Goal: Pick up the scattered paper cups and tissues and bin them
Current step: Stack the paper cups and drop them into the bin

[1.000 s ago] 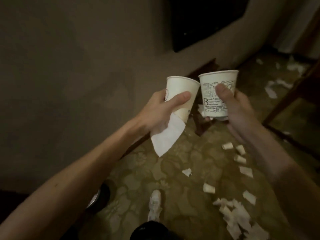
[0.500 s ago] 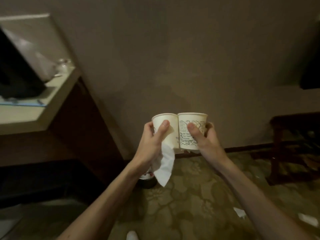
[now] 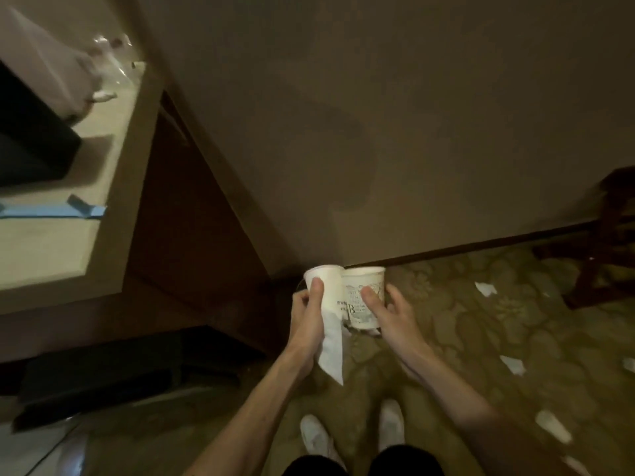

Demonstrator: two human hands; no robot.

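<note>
Head view: left hand [image 3: 307, 322] grips plain paper cup [image 3: 330, 286] plus tissue [image 3: 332, 350]; right hand [image 3: 393, 316] grips printed paper cup [image 3: 361, 292]. Cups upright, touching; bin likely hidden directly beneath.

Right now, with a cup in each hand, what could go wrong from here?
1. The tissue hangs loose below the plain cup in the left hand. It may slip out and land on the carpet.
2. The right hand holds the printed cup with its thumb in front and its fingers looking spread, so the cup could drop early.
3. Paper scraps lie to the right of the shoes, and a step that way might tread them in.
</note>
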